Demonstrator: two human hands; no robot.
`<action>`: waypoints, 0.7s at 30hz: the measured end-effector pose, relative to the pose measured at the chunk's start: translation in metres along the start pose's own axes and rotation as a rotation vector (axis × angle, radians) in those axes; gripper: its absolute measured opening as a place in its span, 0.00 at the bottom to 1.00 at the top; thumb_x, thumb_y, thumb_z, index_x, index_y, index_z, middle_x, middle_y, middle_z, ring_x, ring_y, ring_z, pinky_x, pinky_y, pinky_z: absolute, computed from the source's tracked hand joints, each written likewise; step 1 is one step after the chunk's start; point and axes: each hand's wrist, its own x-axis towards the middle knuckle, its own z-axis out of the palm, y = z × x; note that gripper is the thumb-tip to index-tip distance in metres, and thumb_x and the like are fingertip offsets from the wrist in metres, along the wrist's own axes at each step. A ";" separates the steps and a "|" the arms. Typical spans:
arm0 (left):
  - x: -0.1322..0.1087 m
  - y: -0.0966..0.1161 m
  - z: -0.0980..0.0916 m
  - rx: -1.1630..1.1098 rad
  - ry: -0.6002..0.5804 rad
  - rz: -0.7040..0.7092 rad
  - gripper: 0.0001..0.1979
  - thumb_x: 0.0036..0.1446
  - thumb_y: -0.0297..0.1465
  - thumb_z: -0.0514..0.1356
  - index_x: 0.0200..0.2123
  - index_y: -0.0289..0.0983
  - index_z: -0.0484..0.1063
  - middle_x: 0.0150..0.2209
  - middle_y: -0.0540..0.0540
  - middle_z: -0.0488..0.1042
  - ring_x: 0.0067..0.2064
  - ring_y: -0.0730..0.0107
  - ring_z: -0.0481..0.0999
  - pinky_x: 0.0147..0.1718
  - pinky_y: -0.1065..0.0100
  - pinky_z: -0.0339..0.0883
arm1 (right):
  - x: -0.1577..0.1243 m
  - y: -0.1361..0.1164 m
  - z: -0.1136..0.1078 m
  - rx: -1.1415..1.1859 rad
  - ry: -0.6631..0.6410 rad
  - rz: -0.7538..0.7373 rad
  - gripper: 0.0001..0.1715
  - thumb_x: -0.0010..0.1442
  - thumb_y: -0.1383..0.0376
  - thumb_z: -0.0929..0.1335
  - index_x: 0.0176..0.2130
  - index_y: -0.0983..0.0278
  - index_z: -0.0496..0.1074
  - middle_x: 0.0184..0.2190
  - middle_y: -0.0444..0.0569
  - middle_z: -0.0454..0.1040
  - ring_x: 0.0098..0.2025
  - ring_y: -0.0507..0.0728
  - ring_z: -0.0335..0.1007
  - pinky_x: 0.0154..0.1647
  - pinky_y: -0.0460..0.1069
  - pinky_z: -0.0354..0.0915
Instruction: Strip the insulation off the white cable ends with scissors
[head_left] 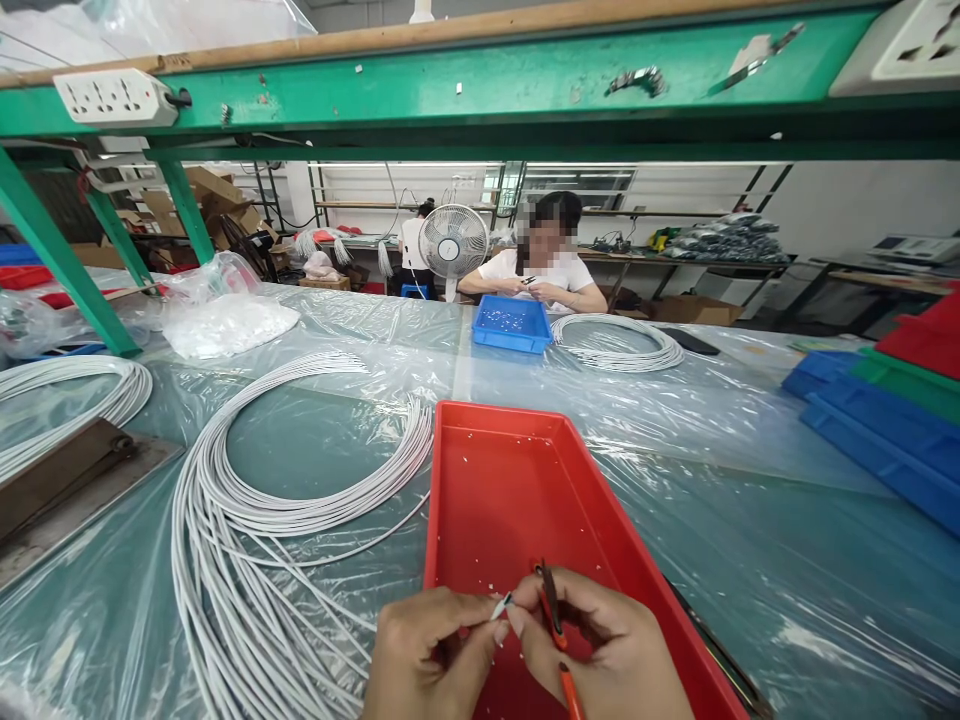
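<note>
Over the near part of a red tray (495, 480), my left hand (435, 640) pinches the end of a white cable (501, 606) between thumb and forefinger. Dark inner wire seems to show at its tip. My right hand (607, 640) has small orange-handled cutters (559, 625) tucked in it, jaws pointing up past the forefinger. Its thumb and fingertip meet at the cable's tip, touching it or very close. Small white scraps dot the tray. Left of it lies a large coiled bundle of white cables (217, 490), with loose ends running toward my left hand.
Across the table a co-worker (551, 265) sits behind a blue tray (511, 322) and another cable coil (622, 345). Stacked bins (892, 420) stand at right. A metal plate fixture (67, 490) lies at left. A green shelf beam (420, 90) spans overhead.
</note>
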 end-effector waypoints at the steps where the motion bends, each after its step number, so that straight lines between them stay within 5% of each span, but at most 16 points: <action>1: 0.000 0.000 0.001 -0.007 0.021 -0.006 0.07 0.51 0.25 0.59 0.28 0.34 0.78 0.19 0.46 0.76 0.19 0.72 0.70 0.20 0.75 0.62 | 0.001 -0.002 0.002 0.088 0.006 0.078 0.06 0.43 0.66 0.68 0.19 0.66 0.68 0.15 0.41 0.63 0.18 0.49 0.56 0.20 0.43 0.56; 5: -0.002 -0.003 0.005 -0.037 0.057 -0.027 0.06 0.50 0.26 0.60 0.26 0.33 0.78 0.18 0.45 0.75 0.19 0.72 0.70 0.20 0.75 0.62 | 0.003 -0.007 0.006 0.304 -0.004 0.256 0.07 0.37 0.66 0.70 0.16 0.67 0.67 0.13 0.39 0.58 0.17 0.46 0.48 0.18 0.42 0.48; 9: -0.002 -0.003 0.006 -0.100 0.040 -0.058 0.07 0.51 0.26 0.59 0.29 0.35 0.79 0.22 0.45 0.78 0.22 0.70 0.74 0.22 0.75 0.64 | 0.002 -0.007 0.007 0.334 -0.003 0.258 0.06 0.37 0.67 0.69 0.17 0.67 0.67 0.14 0.39 0.59 0.18 0.46 0.49 0.20 0.42 0.48; 17: 0.001 0.005 0.001 -0.122 -0.079 -0.019 0.12 0.56 0.27 0.54 0.30 0.37 0.78 0.22 0.46 0.77 0.23 0.70 0.74 0.23 0.75 0.63 | -0.001 0.008 0.011 -0.018 0.125 -0.176 0.05 0.43 0.70 0.64 0.19 0.63 0.62 0.16 0.39 0.59 0.19 0.49 0.54 0.20 0.43 0.54; 21: 0.000 0.002 0.002 -0.053 -0.088 0.046 0.14 0.57 0.27 0.51 0.30 0.36 0.77 0.21 0.46 0.76 0.22 0.70 0.74 0.22 0.75 0.64 | 0.000 0.011 0.006 -0.211 0.078 -0.409 0.07 0.42 0.74 0.63 0.20 0.63 0.62 0.17 0.41 0.59 0.18 0.49 0.56 0.19 0.43 0.56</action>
